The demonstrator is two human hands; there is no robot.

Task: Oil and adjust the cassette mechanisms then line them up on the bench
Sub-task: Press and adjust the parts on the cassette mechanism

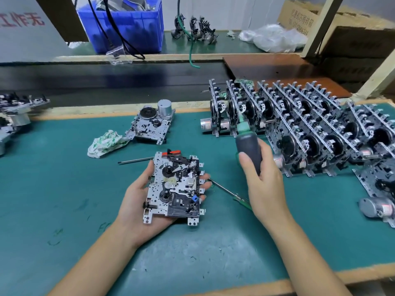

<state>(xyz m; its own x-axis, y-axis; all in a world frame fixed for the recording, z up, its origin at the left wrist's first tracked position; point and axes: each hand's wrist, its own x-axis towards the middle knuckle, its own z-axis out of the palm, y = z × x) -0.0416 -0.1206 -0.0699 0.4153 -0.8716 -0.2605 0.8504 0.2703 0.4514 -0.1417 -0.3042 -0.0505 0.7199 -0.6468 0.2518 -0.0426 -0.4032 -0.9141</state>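
Note:
A cassette mechanism (175, 186), a metal plate with black reels and a red tab, lies face up in my left hand (139, 201), whose palm cups it from below with fingertips showing past its right edge. My right hand (263, 182) grips a dark oil bottle (249, 148) with a green nozzle, held upright to the right of the mechanism and apart from it. Several mechanisms (299, 127) stand on edge in rows at the right of the green bench mat (64, 189). Another mechanism (151, 124) with a silver motor lies flat behind.
A crumpled cloth (104, 143) lies left of the flat mechanism. A thin rod (134, 160) and a green-handled screwdriver (230, 193) lie on the mat. More mechanisms (12, 116) sit at the far left. A blue bin (124, 24), cables and cardboard boxes (333, 24) stand behind.

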